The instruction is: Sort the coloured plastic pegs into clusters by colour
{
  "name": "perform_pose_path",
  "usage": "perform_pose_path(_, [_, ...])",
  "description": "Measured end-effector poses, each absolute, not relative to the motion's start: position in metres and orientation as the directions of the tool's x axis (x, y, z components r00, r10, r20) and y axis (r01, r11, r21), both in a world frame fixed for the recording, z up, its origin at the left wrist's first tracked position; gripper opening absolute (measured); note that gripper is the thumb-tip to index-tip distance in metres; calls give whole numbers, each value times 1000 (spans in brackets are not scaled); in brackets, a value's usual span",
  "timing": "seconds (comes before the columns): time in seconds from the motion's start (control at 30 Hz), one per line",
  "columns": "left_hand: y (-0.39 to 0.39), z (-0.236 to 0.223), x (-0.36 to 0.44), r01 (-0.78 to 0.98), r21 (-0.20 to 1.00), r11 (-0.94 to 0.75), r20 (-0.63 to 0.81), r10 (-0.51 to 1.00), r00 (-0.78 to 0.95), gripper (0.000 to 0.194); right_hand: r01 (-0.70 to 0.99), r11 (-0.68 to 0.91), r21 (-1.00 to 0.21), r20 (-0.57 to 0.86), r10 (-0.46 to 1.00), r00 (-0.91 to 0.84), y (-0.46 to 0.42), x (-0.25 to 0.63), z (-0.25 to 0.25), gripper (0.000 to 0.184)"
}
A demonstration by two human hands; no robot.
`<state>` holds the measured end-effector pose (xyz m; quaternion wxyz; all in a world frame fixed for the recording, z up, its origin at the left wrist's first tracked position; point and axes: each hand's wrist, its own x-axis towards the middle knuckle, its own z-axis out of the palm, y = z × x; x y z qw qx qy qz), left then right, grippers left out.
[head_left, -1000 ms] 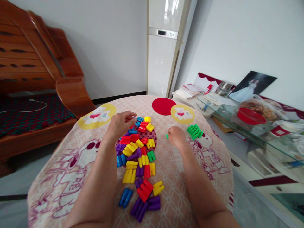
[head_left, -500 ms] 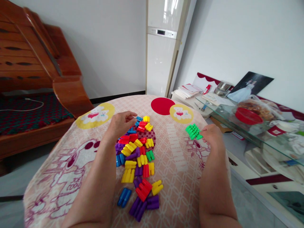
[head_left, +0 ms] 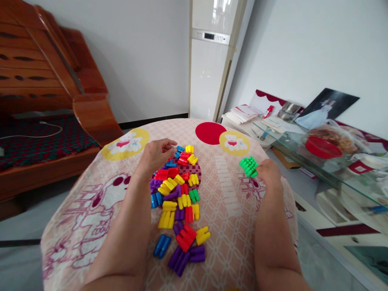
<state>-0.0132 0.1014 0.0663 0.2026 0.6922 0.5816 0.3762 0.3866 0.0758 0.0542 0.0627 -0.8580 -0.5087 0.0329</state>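
Observation:
At the far left part of a pile of colourful plastic building blocks (head_left: 169, 184), my left hand (head_left: 159, 155) hovers with thumb and fingers slightly apart. Its fingertips are close beside some blue blocks (head_left: 180, 150); I see nothing held between them. Over on the right, my right hand (head_left: 269, 173) has its fingers closed at the edge of a group of green blocks (head_left: 248, 165), pinching a green block there. The fingertips are partly hidden by the hand. Red, yellow, purple and blue blocks lie scattered between my forearms, with one green piece (head_left: 194, 196) among them.
A patterned cloth (head_left: 227, 246) covers the round table. To the right stands a glass-topped cabinet (head_left: 291, 155) with papers, a red bowl (head_left: 323, 147) and a photo (head_left: 327, 107). A wooden bench (head_left: 91, 115) is at the left, a tall white appliance (head_left: 209, 76) behind.
The view has shifted slightly. The green block at my right fingers now sits closer in against the green group. My left hand stays by the blue blocks with little visible change.

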Motion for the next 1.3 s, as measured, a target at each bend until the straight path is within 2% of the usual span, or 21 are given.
perform_pose_path(0.07, [100,68,-14,659,712,-242,298,954,29,41,867,-478,-142,25,874,486,74,382,65,25])
perform_pose_path(0.13, [99,69,-14,664,708,-243,312,950,15,41,910,-375,-176,74,917,392,72,369,77,26])
perform_pose_path(0.23, [98,70,-14,662,710,-241,318,948,5,40,960,-58,-273,78,994,82,66,331,89,24])
perform_pose_path(0.33, [98,70,-15,654,717,-240,311,950,8,41,907,280,-314,-46,950,-309,56,276,87,16])
perform_pose_path(0.4, [98,69,-16,651,720,-240,310,951,7,40,839,461,-288,-127,850,-511,48,241,79,12])
perform_pose_path(0.47, [99,68,-17,649,724,-234,307,952,0,39,788,576,-216,-208,762,-614,39,213,70,15])
perform_pose_path(0.57, [101,66,-19,636,738,-225,293,956,-2,38,767,628,-132,-242,730,-640,30,190,59,22])
perform_pose_path(0.67, [103,64,-20,618,751,-233,295,955,2,38,795,596,-112,-218,766,-605,26,186,55,24])
perform_pose_path(0.87, [103,63,-21,613,754,-235,296,955,2,37,842,498,-209,-53,854,-518,52,224,59,15])
perform_pose_path(0.97, [103,63,-21,608,759,-234,297,955,-3,38,946,256,-198,28,966,-255,69,264,65,18])
perform_pose_path(1.03, [102,64,-20,611,755,-239,303,953,-1,38,979,109,-170,68,993,-99,76,293,68,20])
perform_pose_path(1.3, [102,65,-18,629,740,-240,301,954,10,38,934,-300,-195,63,946,317,82,353,59,21])
